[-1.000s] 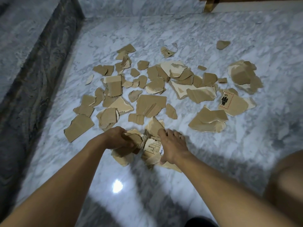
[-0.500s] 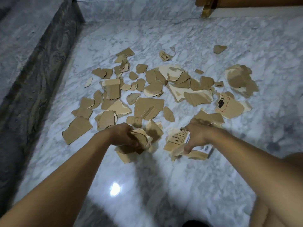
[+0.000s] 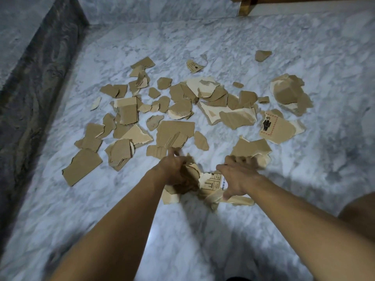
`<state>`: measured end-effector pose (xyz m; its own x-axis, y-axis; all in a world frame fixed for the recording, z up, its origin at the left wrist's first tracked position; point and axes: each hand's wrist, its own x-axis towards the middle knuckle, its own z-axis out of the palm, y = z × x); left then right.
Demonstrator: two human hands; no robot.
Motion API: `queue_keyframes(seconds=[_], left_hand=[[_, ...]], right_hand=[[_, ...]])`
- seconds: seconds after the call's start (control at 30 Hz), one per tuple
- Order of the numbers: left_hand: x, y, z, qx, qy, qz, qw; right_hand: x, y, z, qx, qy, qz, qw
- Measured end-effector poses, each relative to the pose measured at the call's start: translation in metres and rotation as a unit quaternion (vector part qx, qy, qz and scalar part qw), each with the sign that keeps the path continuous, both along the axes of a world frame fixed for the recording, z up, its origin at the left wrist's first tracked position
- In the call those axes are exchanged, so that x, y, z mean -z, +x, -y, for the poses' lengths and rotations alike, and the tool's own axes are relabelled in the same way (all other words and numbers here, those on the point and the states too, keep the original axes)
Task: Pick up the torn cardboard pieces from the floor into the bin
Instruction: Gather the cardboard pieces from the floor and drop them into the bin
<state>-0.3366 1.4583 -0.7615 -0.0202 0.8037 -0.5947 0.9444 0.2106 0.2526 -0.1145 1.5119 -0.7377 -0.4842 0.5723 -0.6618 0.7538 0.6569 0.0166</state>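
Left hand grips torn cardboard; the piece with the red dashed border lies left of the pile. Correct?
No. The head view shows the red-bordered piece right of the pile; the left hand does grip torn cardboard.

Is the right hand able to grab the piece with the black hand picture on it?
Probably yes. That marked piece lies open on the marble floor just past the right hand, with nothing covering it. But the hand holds torn pieces, so its grip may be crowded.

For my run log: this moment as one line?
phase: gathering | left hand: grips cardboard wad | right hand: holds printed piece | floor: many pieces remain | bin: unseen
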Motion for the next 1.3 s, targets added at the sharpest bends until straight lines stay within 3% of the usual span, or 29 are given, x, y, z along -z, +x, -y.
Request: queue_keyframes(seconds=[0.17, 0.3, 0.57, 0.73, 0.9, 1.13, 1.3], left_hand=[[0.002, 0.0, 0.004, -0.05, 0.026, 0.041, 0.998], [0.002, 0.002, 0.002, -0.072, 0.015, 0.022, 0.997], [0.003, 0.006, 0.006, -0.027, 0.061, 0.002, 0.998], [0.002, 0.008, 0.007, -0.005, 0.042, -0.007, 0.999], [0.002, 0.016, 0.01, 0.058, 0.067, -0.013, 0.996], [-0.002, 0.034, 0.011, 0.137, 0.034, -0.071, 0.988], [0.003, 0.03, -0.006, 0.143, 0.022, -0.037, 0.989]], right_hand=[[-0.005, -0.002, 0.001, 0.016, -0.014, -0.047, 0.999], [-0.003, 0.001, 0.006, 0.075, -0.037, -0.099, 0.992], [-0.008, 0.004, 0.014, 0.221, -0.001, -0.158, 0.962], [0.0, 0.008, 0.036, 0.301, 0.014, -0.197, 0.933], [0.006, 0.011, 0.061, 0.369, 0.082, -0.202, 0.904], [0.018, -0.001, 0.092, 0.424, 0.124, -0.199, 0.875], [0.027, -0.001, 0.088, 0.443, 0.128, -0.225, 0.858]])
